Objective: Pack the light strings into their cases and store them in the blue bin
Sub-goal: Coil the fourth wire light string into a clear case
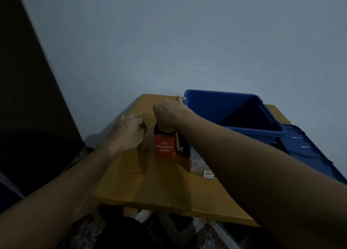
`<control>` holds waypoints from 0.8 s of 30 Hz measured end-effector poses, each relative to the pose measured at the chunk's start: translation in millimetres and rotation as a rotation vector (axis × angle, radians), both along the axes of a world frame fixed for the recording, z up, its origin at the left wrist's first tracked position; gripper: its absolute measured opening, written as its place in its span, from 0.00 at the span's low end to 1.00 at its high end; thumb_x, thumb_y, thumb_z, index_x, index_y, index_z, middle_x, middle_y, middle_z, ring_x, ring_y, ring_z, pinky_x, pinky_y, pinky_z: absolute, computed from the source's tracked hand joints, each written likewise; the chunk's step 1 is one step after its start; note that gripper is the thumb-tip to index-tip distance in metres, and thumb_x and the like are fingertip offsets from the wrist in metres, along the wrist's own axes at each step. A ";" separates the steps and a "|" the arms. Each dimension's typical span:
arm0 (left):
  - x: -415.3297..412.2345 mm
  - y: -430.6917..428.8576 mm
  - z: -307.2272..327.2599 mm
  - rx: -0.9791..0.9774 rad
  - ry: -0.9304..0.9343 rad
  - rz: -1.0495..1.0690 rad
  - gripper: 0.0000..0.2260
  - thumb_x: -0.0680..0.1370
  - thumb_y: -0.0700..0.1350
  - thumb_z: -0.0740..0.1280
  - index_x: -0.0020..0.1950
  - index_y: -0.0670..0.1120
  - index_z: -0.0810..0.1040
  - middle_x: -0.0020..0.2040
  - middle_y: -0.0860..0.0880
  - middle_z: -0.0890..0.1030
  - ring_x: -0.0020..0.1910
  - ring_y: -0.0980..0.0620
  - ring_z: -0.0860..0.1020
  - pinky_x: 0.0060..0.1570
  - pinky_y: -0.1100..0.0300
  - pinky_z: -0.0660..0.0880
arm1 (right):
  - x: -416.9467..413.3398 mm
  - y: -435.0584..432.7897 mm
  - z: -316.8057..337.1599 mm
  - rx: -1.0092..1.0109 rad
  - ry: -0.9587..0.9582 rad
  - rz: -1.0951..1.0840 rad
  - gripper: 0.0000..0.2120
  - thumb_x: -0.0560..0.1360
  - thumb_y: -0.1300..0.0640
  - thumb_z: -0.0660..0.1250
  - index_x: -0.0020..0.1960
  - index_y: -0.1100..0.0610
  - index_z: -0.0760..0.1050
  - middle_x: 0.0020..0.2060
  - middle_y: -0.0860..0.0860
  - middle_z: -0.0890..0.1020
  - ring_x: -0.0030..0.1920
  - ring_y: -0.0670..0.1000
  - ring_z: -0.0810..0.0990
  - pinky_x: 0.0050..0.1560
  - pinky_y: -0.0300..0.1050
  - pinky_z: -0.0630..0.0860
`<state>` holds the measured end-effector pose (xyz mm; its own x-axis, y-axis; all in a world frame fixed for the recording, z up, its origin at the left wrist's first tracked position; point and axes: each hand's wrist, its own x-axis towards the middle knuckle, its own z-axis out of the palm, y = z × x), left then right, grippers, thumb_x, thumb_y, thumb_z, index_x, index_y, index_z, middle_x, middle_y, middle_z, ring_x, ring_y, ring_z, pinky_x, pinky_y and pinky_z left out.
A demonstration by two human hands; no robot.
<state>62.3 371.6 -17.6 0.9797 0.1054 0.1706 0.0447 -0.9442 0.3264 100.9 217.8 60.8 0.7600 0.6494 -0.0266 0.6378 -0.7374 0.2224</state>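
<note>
An orange and black case (164,146) printed "LED Decorative Lights" stands upright on the wooden table (131,183). My right hand (169,115) reaches down into the case's open top, fingers curled and hidden inside. Just left of the case, my left hand (129,132) pinches a thin pale light string (152,125) that runs from its fingers to the case's top. The open blue bin (234,115) stands on the table right behind and to the right of the case; its inside looks dark.
A blue lid (308,152) lies at the table's right side beside the bin. A clear plastic wrapper with a white label (208,173) rests on the table right of the case. A grey wall rises behind; a dark panel stands at the left.
</note>
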 end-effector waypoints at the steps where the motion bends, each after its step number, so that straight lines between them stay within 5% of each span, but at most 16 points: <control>1: -1.7 0.5 3.3 -0.009 -0.005 0.000 0.07 0.81 0.46 0.62 0.50 0.53 0.80 0.52 0.52 0.73 0.59 0.46 0.71 0.57 0.45 0.75 | -1.6 -1.6 2.1 0.027 -0.005 0.005 0.15 0.79 0.55 0.66 0.65 0.57 0.70 0.60 0.56 0.78 0.62 0.58 0.76 0.68 0.62 0.64; 5: -13.5 4.3 22.0 -0.025 -0.062 0.018 0.09 0.81 0.47 0.61 0.42 0.53 0.77 0.46 0.49 0.77 0.52 0.43 0.76 0.50 0.44 0.78 | -10.5 -5.2 9.6 0.166 -0.057 0.028 0.17 0.79 0.55 0.66 0.65 0.58 0.69 0.57 0.55 0.78 0.55 0.57 0.78 0.61 0.54 0.70; 12: -48.0 -7.0 79.1 -0.119 -0.170 0.003 0.09 0.81 0.43 0.59 0.45 0.45 0.77 0.43 0.47 0.79 0.43 0.48 0.77 0.44 0.48 0.76 | -42.7 -17.3 42.6 0.502 -0.037 0.035 0.12 0.75 0.64 0.68 0.53 0.57 0.65 0.46 0.54 0.74 0.36 0.48 0.71 0.32 0.39 0.65; 17: -87.3 -28.9 113.9 -0.297 -0.212 -0.017 0.10 0.82 0.45 0.59 0.44 0.45 0.77 0.42 0.49 0.79 0.41 0.50 0.76 0.40 0.54 0.71 | -79.9 -43.5 66.3 0.801 0.101 0.045 0.11 0.77 0.61 0.67 0.58 0.58 0.70 0.45 0.54 0.78 0.40 0.52 0.77 0.32 0.40 0.70; 24: -143.8 -63.1 133.3 -0.512 -0.279 -0.227 0.16 0.82 0.52 0.63 0.41 0.42 0.75 0.33 0.50 0.73 0.34 0.51 0.72 0.41 0.47 0.74 | -130.1 -105.4 72.0 1.106 0.383 0.101 0.09 0.78 0.62 0.67 0.57 0.54 0.73 0.46 0.56 0.84 0.41 0.53 0.85 0.40 0.46 0.83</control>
<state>-81.5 308.5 115.8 0.9132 0.0355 0.4060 -0.2909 -0.6410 0.7103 -29.2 112.4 132.8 0.7686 0.5189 0.3742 0.5908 -0.3513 -0.7263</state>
